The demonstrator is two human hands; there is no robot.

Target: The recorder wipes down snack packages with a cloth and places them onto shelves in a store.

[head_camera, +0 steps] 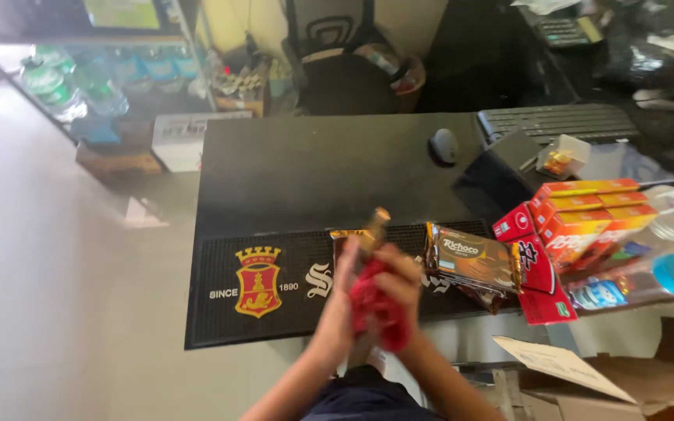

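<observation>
head view, hands: your left hand (342, 290) and right hand (399, 282) are pressed together over the front edge of the counter, both clamped on the same crumpled red cloth (380, 316), with a brown and gold snack packet (370, 231) caught between the palms.

head view, where it sits: packet is up off the black rubber bar mat with the red and gold crest (259, 282), right above its near edge, just left of the brown foil biscuit pack (470, 259).

head view, which way it points: long axis runs roughly upright, leaning a bit away from you and to the right; the gold top corner pokes out above your fingertips, the bottom end is hidden in the cloth. Blurry, so I can't tell which face is toward you.

head view, doing it well: looks to me like a wipe-down of the packet. I'd pinch one end with one hand and let the other drag the cloth along the length, not across it, so the foil doesn't crumple.

head view, watch out: stack of red and orange cartons (587, 218) and the clear plastic bottle with the blue cap (641, 282) sit near your right elbow, so keep it tucked in.
</observation>
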